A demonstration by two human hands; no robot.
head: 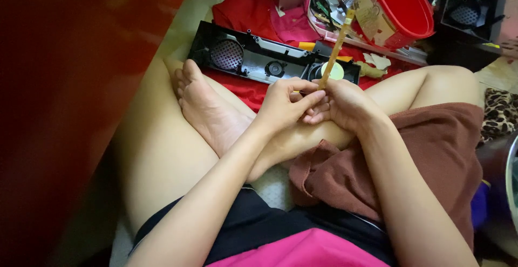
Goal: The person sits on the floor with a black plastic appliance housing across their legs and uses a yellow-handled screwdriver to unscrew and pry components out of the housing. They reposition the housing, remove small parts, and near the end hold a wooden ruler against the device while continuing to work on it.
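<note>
I sit cross-legged on the floor. My left hand [286,102] and my right hand [342,102] meet over my shin, fingers curled together around the lower end of a thin yellowish stick [337,48]. The stick rises tilted up and to the right, toward a red bucket [402,5]. What lies between the fingertips is hidden. Just beyond my hands lies a long black plastic panel [253,56] with round grilles and openings.
A brown towel [431,153] covers my right thigh. Red cloth [245,8] and a heap of small parts and tools sit behind the panel. A black speaker box [469,8] stands at the top right. A dark red surface [65,83] fills the left side.
</note>
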